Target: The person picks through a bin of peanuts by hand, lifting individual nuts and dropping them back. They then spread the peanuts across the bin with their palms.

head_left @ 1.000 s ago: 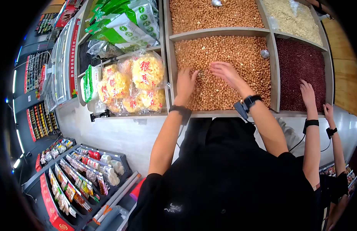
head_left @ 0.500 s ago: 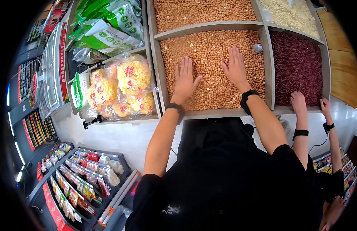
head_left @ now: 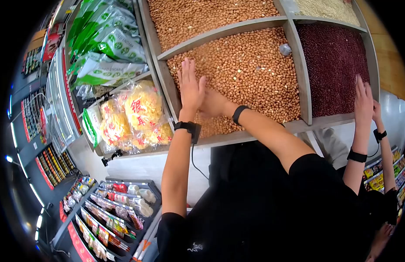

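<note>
My left hand [head_left: 191,89] is over the left side of a wooden bin of shelled, red-skinned peanuts [head_left: 254,76]. Its fingers are stretched out and point away from me, with the thumb apart. My right hand [head_left: 214,105] reaches across to the left, low against the peanuts near the bin's front left corner. Its fingers are mostly hidden behind my left hand and wrist. Both wrists wear black bands. A small crumpled clear object [head_left: 285,49] lies on the peanuts near the right divider.
Dark red beans [head_left: 331,65] fill the bin to the right, where another person's hand [head_left: 363,100] hovers at the edge. To my left are bagged white fungus [head_left: 141,109] and green-white packets [head_left: 111,70]. More peanuts [head_left: 211,19] lie behind; a snack rack [head_left: 111,218] stands lower left.
My right hand has swept left across the peanuts to beside my left hand. My left hand has shifted left and turned more upright. The view has tilted; the other person's nearer hand has risen.
</note>
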